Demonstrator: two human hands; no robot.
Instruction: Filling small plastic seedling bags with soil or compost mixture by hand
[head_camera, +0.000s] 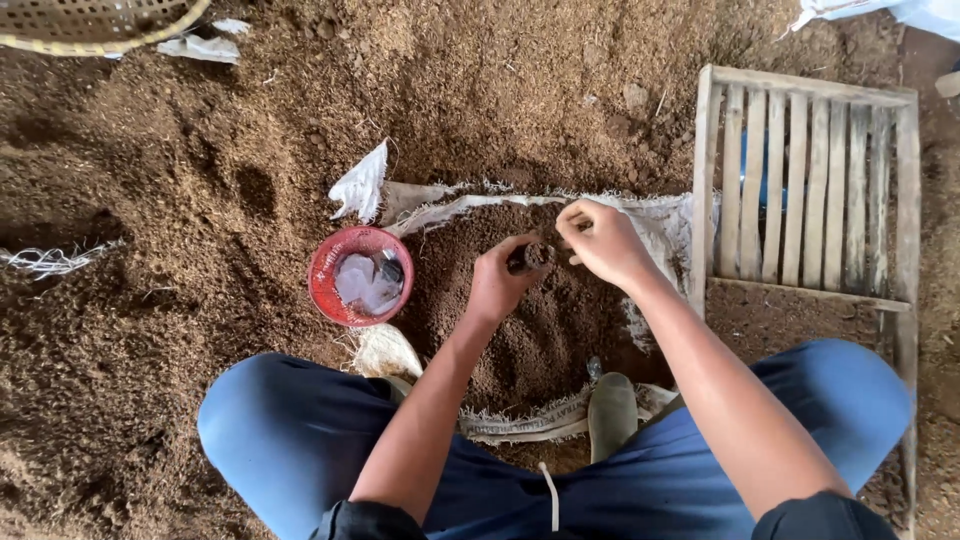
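Both forearms reach forward from the knees over a soil heap (530, 330) on an open sack (520, 425). The left hand (497, 283) is curled around a small soil-filled pot (533, 257); the right hand (603, 242) pinches soil just above its mouth. A red basket (328, 290) sits left, a wooden crate (815, 180) right, loose soil beyond.

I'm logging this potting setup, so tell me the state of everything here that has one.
Small dark pot: held upright, filled with soil.
Left hand: gripping the pot.
Right hand: fingers pinched over the pot.
White sack: opened, holding soil.
Red basket: upright, holding clear bags.
Wooden crate: empty.
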